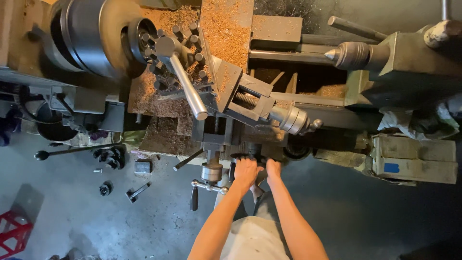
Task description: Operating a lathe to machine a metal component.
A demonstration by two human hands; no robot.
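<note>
I look straight down on a metal lathe. My left hand (pixel 246 172) and my right hand (pixel 273 169) both grip a dark handwheel (pixel 249 157) on the front of the carriage. Above them sits the tool post (pixel 192 62) with its long steel lever (pixel 188 91), dusted with brown chips. A compound slide with a shiny dial and small crank (pixel 293 120) points right. The spinning chuck (pixel 96 33) is at upper left; the tailstock centre (pixel 349 55) is at upper right.
A cross-slide crank with a black grip (pixel 202 188) hangs just left of my left hand. On the concrete floor at left lie a long bar (pixel 72 150), small metal parts (pixel 110 158) and a red crate (pixel 13 232). Wrapped blocks (pixel 414 161) sit at right.
</note>
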